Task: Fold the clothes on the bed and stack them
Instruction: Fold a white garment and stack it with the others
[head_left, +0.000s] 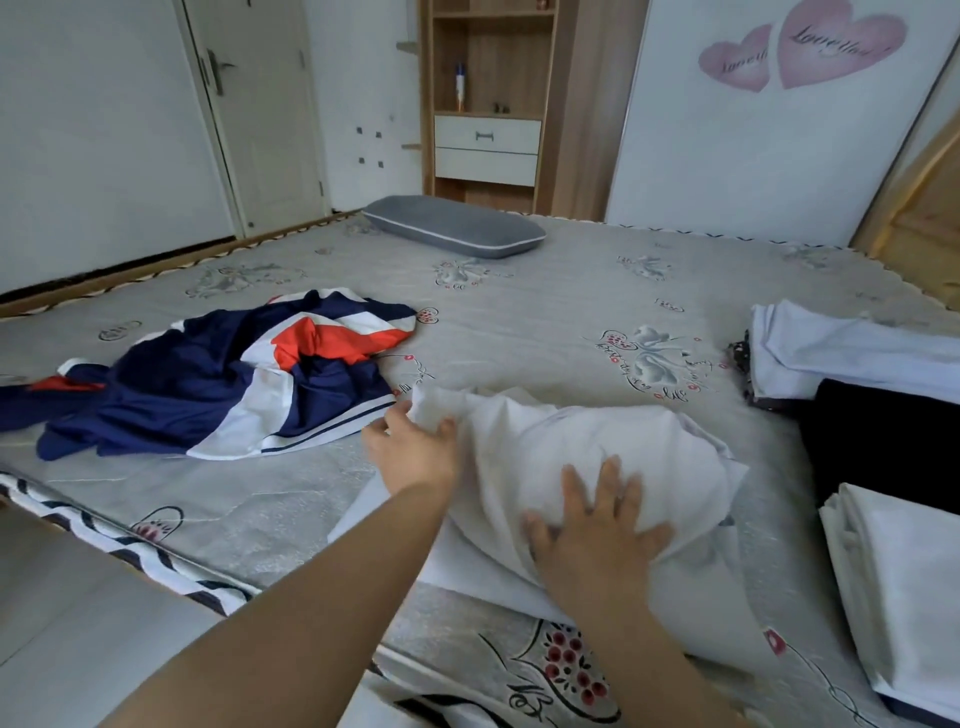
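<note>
Left hand (410, 452) pinching corner of white garment (582, 447); right hand (597, 535) spread flat, pressing its bunched middle on bed (545, 317).

Bare mattress (545, 312) ahead; striped garment (234, 374) left, folded stack (852, 353) right.

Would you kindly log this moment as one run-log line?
left hand pinches white garment | right hand presses it flat | navy jacket unfolded
</note>
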